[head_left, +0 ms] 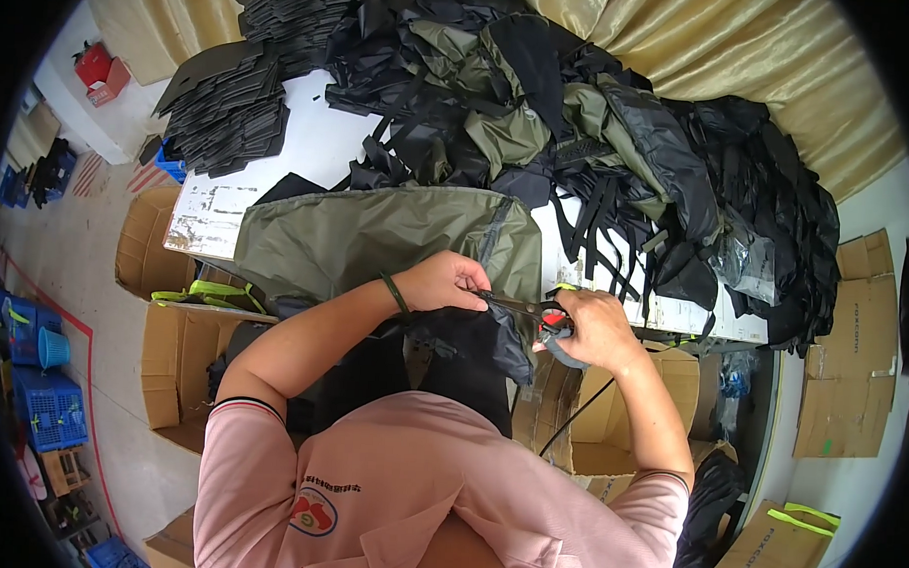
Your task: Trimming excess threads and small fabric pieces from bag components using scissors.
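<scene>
A: Left hand?
B: One, bare, dark bangle at the wrist. Fingertips pinched together on a small dark bit, too small to identify.
A: Right hand?
B: One, curled around the handles of scissors; black handles, red inside, blades pointing left to the left fingertips. Whether the blades are parted, cannot tell.
A: Main article?
B: Fabric piece, one, olive green, thin, slightly glossy, creased. Rounded upper edge with a narrow dark border; a greyish strip runs down near its right end. Black, crumpled material hangs below the hands.
A: Location?
B: Spread over the near edge of the white table, in front of the person, behind and beneath the left hand.
A: Table condition?
B: White top, surface worn at the left corner.
A: Also upon it?
B: Heap of black and olive fabric goods, loose black straps trailing from it; stacked black panels, at the far left.
A: Surroundings?
B: Open cardboard boxes below the table; gold curtain behind; blue crates on the floor, left; flattened cardboard against the right wall.
</scene>
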`<state>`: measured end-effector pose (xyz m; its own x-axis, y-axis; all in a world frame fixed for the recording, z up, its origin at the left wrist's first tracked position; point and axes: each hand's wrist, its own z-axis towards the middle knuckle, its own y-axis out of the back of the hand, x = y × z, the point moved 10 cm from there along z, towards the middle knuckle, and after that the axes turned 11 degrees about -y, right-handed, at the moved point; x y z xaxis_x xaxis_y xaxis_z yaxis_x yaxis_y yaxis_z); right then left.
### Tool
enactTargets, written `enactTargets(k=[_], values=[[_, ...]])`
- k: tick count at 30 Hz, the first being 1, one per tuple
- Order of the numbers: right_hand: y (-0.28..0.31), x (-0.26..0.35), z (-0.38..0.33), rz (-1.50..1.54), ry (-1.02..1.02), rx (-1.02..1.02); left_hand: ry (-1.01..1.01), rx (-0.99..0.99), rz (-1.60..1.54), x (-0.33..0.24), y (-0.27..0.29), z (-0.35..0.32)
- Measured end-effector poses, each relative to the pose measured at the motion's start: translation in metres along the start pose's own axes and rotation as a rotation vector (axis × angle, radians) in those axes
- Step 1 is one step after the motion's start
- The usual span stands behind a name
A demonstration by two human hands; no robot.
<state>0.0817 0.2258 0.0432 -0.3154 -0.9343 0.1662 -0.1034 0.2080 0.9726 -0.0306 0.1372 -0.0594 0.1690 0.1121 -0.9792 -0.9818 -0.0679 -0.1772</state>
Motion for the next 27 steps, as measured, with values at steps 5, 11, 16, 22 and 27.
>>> enactTargets(k=[5, 11, 16, 22, 27], values=[[-0.003, -0.005, -0.001, -0.005, -0.017, -0.016, 0.01, 0.02, 0.01, -0.001, -0.002, 0.0], [-0.002, -0.003, -0.003, -0.063, -0.032, 0.019, 0.015, 0.028, 0.031, 0.002, -0.003, -0.002], [-0.009, -0.009, -0.004, -0.085, -0.043, 0.032, 0.009, 0.015, 0.052, 0.004, -0.002, -0.002], [-0.007, -0.01, -0.003, -0.048, -0.073, 0.026, 0.005, 0.041, 0.052, 0.004, -0.005, -0.002], [-0.007, -0.006, -0.002, 0.008, -0.058, 0.029, 0.014, 0.059, 0.029, 0.01, -0.008, 0.0]])
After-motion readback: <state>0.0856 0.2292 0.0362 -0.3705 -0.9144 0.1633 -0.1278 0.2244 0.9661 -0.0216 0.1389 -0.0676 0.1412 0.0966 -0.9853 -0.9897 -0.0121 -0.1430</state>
